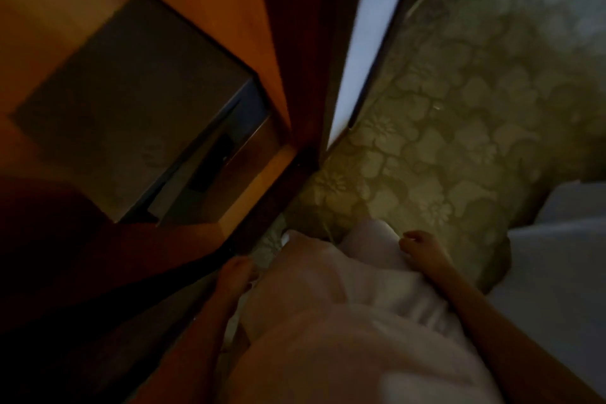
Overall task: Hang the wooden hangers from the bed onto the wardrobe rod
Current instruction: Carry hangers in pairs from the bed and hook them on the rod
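Observation:
The view is dark, blurred and tilted, looking down along my body. My left hand [234, 275] hangs at my side next to the wardrobe's wooden frame [259, 187], fingers loosely together, holding nothing. My right hand [423, 251] hangs at my other side with fingers curled, empty as far as I can tell. No wooden hanger and no wardrobe rod show. The white edge of the bed [557, 239] sits at the right.
A grey box, maybe a safe [131, 102], sits inside the orange wooden wardrobe at the left. A white door edge [367, 43] runs up the middle. Floral patterned carpet [442, 141] covers the floor between wardrobe and bed. My pale clothing [344, 321] fills the bottom.

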